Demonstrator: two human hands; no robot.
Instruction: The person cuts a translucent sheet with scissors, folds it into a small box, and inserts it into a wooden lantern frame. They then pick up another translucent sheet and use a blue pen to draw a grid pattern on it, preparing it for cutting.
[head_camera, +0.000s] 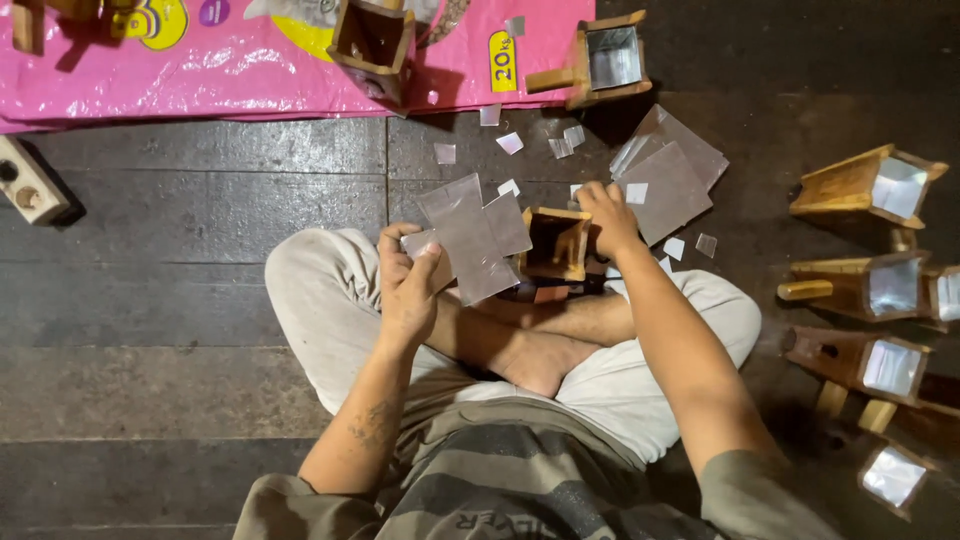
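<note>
Right now I sit cross-legged on the dark plank floor (180, 220), looking down at my lap. My left hand (408, 285) is closed around the near edge of a few thin grey sheets (470, 235), thumb on top and fingers curled beneath, so they fan up and away from my knee. My right hand (607, 215) is bent down with the fingertips pressed on the far right rim of a small open wooden box (555, 243), which rests on my crossed shins, just right of the sheets and touching their edge. I cannot tell whether the thumb grips the box's wall or only leans on it.

Beyond my right hand a loose stack of larger sheets (670, 170) lies flat on the floor, and small cut scraps (510, 142) are scattered between it and the pink sack (250, 70) spread along the floor's far edge. On that sack stand two more boxes, one open and dark (372, 40), one with a shiny lining (608, 58). Along the right edge of the floor a row of finished boxes (870, 285) lies on its side, each showing a mirrored inside and a short handle. At the left edge sits a pale block (30, 180) with two round holes.
</note>
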